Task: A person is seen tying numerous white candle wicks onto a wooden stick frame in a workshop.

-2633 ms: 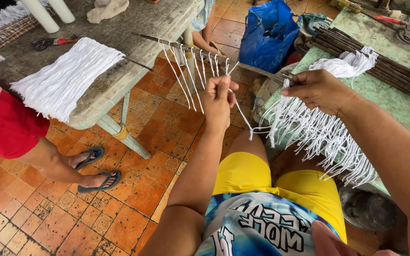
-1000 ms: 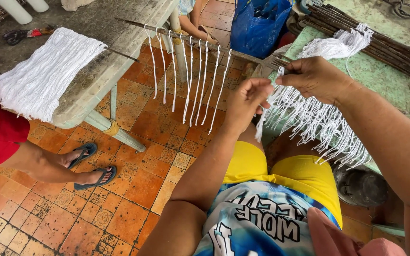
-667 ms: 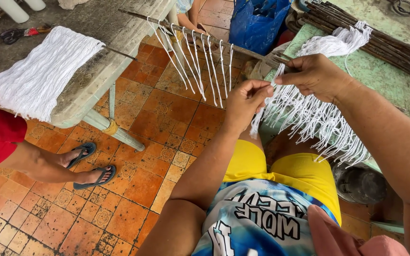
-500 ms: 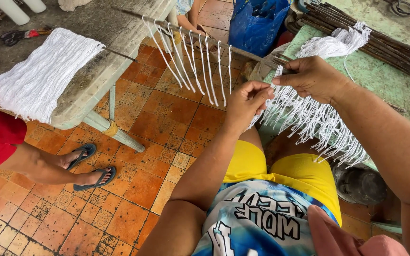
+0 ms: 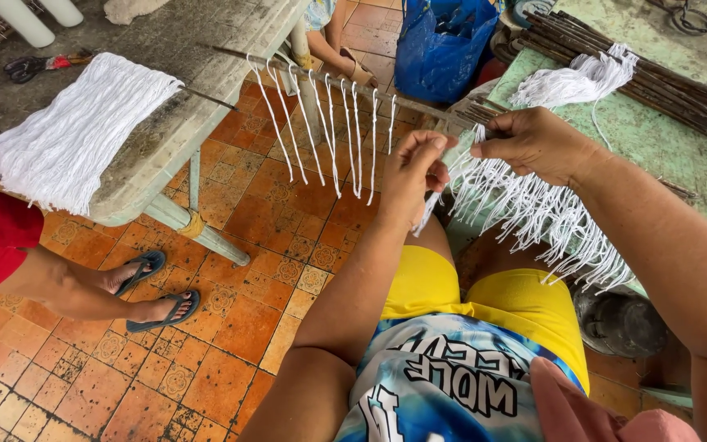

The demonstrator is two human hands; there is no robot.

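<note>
A thin wooden stick [image 5: 409,101] spans the gap between two tables, with several white cords [image 5: 333,131] hanging from it in a row. My left hand [image 5: 410,173] pinches one white cord just below the stick. My right hand [image 5: 533,143] grips the stick where a thick fringe of white cords [image 5: 538,214] hangs down off the green table's edge. My yellow shorts [image 5: 460,299] are below the hands.
A finished white cord mat [image 5: 75,131] lies on the grey table [image 5: 165,37], with scissors [image 5: 30,65] behind it. A bundle of dark sticks [image 5: 648,69] and loose white cord [image 5: 570,82] lie on the green table [image 5: 681,139]. Another person's legs in sandals [image 5: 157,286] stand left. A blue bag [image 5: 443,45] sits behind.
My left hand let go of the hanging cords, moved right to the stick beside my right hand, and now pinches one cord there. The hung cords swing.
</note>
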